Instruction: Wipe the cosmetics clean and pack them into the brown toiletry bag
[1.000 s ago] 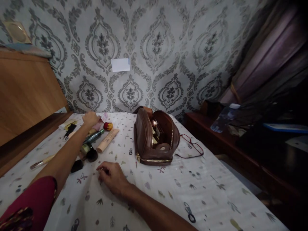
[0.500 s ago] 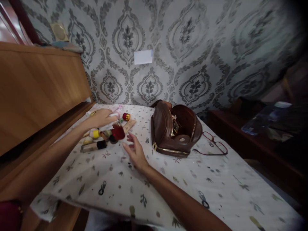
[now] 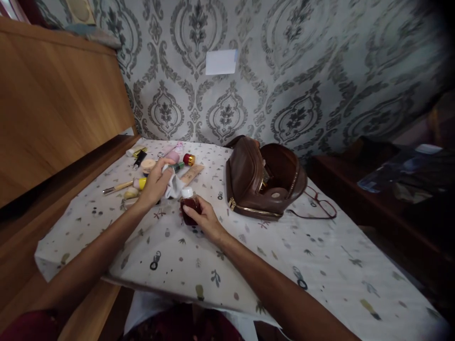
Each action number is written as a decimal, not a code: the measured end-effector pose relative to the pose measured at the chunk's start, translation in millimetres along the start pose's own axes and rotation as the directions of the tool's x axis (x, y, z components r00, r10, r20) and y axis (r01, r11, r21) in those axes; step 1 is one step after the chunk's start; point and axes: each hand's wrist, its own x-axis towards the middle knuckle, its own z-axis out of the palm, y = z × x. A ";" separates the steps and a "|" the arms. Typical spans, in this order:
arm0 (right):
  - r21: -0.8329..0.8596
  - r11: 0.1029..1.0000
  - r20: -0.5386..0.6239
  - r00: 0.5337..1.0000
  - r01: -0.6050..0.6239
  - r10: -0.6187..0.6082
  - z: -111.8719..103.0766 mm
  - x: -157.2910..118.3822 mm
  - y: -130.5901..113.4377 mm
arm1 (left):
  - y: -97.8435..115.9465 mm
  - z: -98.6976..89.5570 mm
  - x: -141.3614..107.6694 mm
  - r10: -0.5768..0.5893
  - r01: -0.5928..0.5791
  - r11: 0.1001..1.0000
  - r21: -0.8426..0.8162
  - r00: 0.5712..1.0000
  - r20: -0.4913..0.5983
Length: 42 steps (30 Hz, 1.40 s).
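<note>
Left hand (image 3: 155,184) partly hides white cloth (image 3: 174,185). Wooden cabinet (image 3: 64,90) runs past left edge. Plastic bottle (image 3: 391,169) is blurred.

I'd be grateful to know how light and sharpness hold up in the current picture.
Head view: the upper right corner is near black; head view: the clear plastic bottle with a white cap looks dim and smeared; head view: shadow darkens the inside of the open brown leather bag; head view: the small dark red bottle in the right hand shows a clear outline.

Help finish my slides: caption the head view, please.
Left hand holding a white cloth or tissue, right hand gripping a dark red, white-capped bottle, an open brown bag nearby.
</note>
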 end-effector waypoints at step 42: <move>-0.395 0.914 0.050 0.995 0.096 -0.083 3.3 -10.1 -10.5 | -19.8 25.3 -29.6 -0.086 0.151 0.956 -0.251 0.964 0.252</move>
